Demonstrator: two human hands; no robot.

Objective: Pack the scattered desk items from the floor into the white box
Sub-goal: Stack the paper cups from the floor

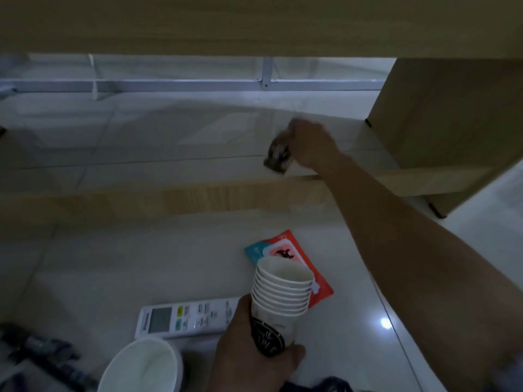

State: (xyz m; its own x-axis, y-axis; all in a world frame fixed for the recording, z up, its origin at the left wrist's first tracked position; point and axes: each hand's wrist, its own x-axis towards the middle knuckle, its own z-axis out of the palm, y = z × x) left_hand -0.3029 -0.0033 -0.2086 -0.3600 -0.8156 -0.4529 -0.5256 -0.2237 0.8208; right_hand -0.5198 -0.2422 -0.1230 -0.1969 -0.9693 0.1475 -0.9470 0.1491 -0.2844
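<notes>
Stack of nested white paper cups (pixel 278 292) tilted, white rectangular remote control (pixel 186 318) flat on floor, red-and-teal flat packet (pixel 291 250) behind cups, small dark blurred object (pixel 278 154) under desk.

Dim, bluish picture — daylight from the far window; glare spot on floor (pixel 385 323); edges blurred.
</notes>
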